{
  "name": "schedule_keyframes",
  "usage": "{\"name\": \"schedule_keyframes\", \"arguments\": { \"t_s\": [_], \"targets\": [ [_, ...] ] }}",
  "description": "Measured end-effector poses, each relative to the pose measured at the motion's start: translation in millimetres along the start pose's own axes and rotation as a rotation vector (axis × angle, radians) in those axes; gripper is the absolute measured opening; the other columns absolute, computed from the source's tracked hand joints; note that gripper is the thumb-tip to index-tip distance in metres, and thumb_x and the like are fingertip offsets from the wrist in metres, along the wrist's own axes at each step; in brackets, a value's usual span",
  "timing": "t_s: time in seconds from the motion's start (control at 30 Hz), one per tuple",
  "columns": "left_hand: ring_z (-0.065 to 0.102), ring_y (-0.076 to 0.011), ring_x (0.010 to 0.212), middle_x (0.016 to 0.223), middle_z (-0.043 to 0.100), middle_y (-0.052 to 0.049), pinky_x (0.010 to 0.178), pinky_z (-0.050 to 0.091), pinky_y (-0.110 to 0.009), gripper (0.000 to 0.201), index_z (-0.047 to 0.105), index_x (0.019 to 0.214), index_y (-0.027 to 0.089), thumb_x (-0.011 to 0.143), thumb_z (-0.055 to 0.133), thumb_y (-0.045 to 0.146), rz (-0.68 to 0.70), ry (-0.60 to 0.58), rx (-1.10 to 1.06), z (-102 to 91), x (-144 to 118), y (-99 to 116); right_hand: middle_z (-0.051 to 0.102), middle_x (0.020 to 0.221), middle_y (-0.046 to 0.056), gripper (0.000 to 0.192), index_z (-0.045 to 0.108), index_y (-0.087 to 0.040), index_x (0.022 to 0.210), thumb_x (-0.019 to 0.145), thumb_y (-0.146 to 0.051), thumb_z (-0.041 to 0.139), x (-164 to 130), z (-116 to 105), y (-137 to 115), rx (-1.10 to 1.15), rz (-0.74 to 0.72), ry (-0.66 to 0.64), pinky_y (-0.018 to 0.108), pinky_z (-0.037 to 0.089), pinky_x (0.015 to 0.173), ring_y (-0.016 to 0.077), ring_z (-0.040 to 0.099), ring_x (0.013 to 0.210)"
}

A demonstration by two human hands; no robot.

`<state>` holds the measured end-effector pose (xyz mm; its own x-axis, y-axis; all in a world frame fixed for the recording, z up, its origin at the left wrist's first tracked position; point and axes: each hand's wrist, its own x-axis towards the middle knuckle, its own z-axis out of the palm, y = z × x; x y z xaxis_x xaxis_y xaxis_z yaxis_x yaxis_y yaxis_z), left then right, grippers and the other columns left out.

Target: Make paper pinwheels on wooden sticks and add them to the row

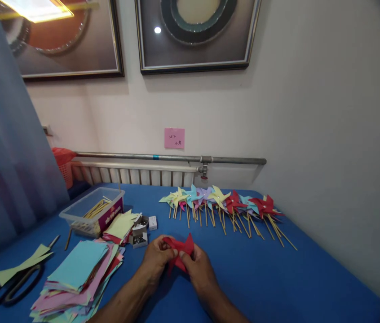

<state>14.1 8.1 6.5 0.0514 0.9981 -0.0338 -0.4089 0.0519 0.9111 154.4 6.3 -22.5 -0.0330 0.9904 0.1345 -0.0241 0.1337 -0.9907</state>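
A red paper pinwheel [180,251] with folded blades is held over the blue table, in front of me. My left hand [158,255] pinches its left side, the thumb pressed near the centre. From the right, my right hand [198,264] grips it too, its thumb tip close to the left one. No stick shows on this pinwheel, and its underside is hidden by my fingers. Small open boxes of metal pins [139,237] stand just beyond my left hand. Past my hands lies a row of finished pinwheels [218,197] on wooden sticks.
At the left are a stack of coloured paper [78,264], black-handled scissors [21,282] under a yellow paper strip [24,264], and cut yellow sheets [121,224]. A clear plastic box [75,217] holds wooden sticks. Behind the blue table [260,278] runs a metal pipe [129,156].
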Motion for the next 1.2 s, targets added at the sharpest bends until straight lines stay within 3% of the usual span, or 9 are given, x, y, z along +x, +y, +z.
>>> {"name": "schedule_keyframes", "arguments": {
  "t_s": [0.33,0.83,1.2],
  "targets": [
    [0.052,-0.0085,0.049,0.056,0.063,0.006,0.052,0.037,-0.020,0.035,0.069,0.078,0.016,0.047,0.085,0.017,-0.013,0.023,0.001,3.9,-2.2,8.8,0.083,0.089,0.006,0.027,0.078,-0.020,0.098,0.079,-0.038,0.072,-0.7,-0.9,-2.7,0.041,-0.001,-0.009,0.035,0.059,0.078,0.0269,0.075,0.083],
    [0.058,-0.0114,0.053,0.064,0.070,0.002,0.056,0.043,-0.022,0.039,0.070,0.082,0.016,0.047,0.087,0.017,-0.030,0.026,0.010,1.1,-1.3,6.8,0.081,0.086,0.005,0.028,0.078,-0.019,0.096,0.076,-0.038,0.074,-2.8,1.7,-9.7,0.094,0.021,-0.015,0.032,0.055,0.073,0.0246,0.072,0.078],
    [0.056,-0.0109,0.052,0.061,0.068,0.003,0.054,0.042,-0.022,0.040,0.069,0.082,0.017,0.047,0.087,0.018,-0.054,0.028,0.047,-0.2,0.1,7.9,0.081,0.084,0.005,0.024,0.078,-0.019,0.094,0.076,-0.036,0.075,-3.1,0.1,-8.4,0.054,0.022,0.002,0.031,0.055,0.071,0.0239,0.072,0.077]
  ]
}}
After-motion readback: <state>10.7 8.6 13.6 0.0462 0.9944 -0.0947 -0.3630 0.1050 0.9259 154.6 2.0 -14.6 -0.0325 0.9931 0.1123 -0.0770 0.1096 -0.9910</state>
